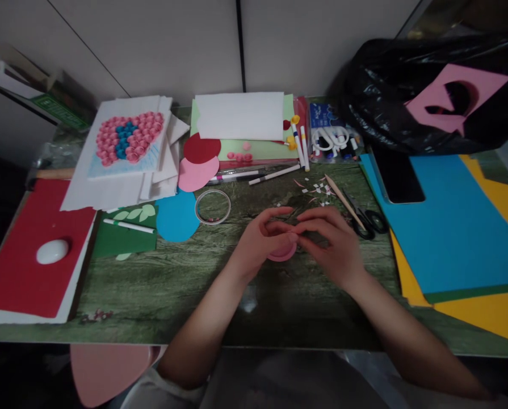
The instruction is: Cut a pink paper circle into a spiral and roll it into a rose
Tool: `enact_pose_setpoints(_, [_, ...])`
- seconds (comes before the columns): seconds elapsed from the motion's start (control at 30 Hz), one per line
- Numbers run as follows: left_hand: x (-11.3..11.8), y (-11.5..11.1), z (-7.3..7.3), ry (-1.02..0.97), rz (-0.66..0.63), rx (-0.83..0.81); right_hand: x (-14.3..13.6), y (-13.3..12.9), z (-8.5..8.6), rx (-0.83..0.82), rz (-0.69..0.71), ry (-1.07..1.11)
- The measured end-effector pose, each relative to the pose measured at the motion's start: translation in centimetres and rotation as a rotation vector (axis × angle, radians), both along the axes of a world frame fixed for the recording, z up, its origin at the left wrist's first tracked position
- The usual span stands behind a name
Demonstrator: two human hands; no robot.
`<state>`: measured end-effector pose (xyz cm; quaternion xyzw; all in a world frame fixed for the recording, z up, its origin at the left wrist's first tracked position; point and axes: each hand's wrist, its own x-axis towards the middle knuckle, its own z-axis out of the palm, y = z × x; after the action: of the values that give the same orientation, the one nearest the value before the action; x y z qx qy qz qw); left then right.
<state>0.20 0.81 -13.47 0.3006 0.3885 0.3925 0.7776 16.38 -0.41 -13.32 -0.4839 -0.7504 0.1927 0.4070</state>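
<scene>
My left hand (260, 241) is closed around a round piece of pink paper (282, 253), seemingly a curled strip, held just above the green table. Thumb and fingers of my right hand (332, 244) pinch together at the paper's upper edge, meeting the left fingertips. My fingers cover much of the paper there. Small white and pink scraps (319, 190) lie beyond the right hand. Close by on that side are a wooden stick (345, 200) and black-handled scissors (370, 221). A ring of tape (213, 207) lies left of the hands.
At the back left, pink and blue paper roses (130, 136) cover a sheet on white papers. Coloured paper circles (177, 217) lie beside them. A phone (396, 176) rests on blue sheets (466, 227) at right, before a black plastic bag (381, 85). A white mouse (52, 251) sits on red paper.
</scene>
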Motion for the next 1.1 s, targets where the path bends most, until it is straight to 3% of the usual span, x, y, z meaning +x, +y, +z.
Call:
enact_pose_setpoints(0.37, [0.1,0.0,0.2,0.052,0.003,0.046,0.0,0.1,-0.4,-0.038,0.142,-0.131])
enact_pose_setpoints(0.67, [0.5,-0.3,1.0,0.097,-0.034,0.041,0.3,0.2,-0.2,-0.008,0.002,-0.003])
enact_pose_setpoints(0.9, [0.6,-0.4,1.1,0.04,-0.135,-0.035,-0.1,0.0,0.1,-0.045,0.013,0.025])
enact_pose_setpoints(1.1, [0.8,-0.5,1.2,0.057,-0.115,-0.003,-0.2,-0.1,-0.2,-0.043,-0.01,0.01])
